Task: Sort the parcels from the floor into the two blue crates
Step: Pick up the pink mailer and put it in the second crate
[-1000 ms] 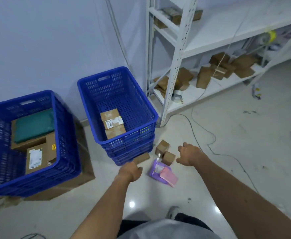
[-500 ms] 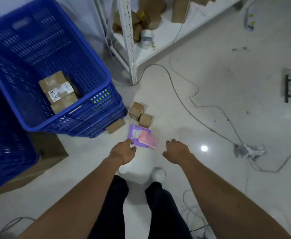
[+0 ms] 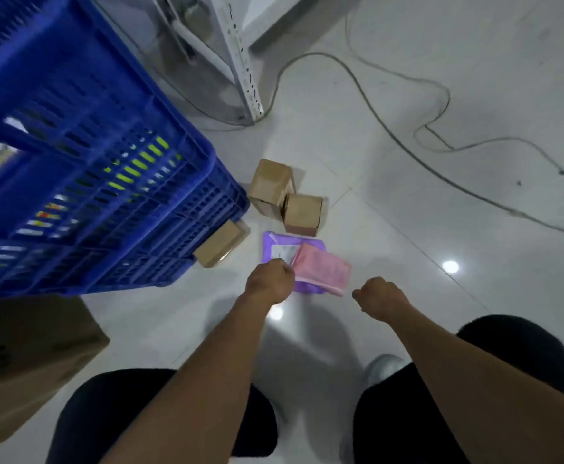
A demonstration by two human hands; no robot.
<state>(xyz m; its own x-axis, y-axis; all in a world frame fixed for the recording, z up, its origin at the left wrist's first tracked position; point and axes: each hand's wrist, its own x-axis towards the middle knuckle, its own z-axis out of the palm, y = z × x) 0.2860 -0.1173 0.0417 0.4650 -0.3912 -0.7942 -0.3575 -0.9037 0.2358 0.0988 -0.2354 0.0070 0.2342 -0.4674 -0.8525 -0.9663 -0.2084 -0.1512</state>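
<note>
Right of the blue slatted plastic crate [image 3: 83, 182], the left hand [image 3: 268, 283] curls onto the purple plastic mailer [image 3: 278, 244] lying under a pink padded envelope [image 3: 322, 269]; grip unclear. Right hand [image 3: 379, 298], loosely curled, holds nothing. Pickup starting; next, lift.

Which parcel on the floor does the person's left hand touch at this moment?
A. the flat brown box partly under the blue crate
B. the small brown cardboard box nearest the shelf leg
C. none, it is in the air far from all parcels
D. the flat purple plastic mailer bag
D: the left hand rests on the near edge of the flat purple plastic mailer bag, beside the pink mailer lying on top of it.
</note>
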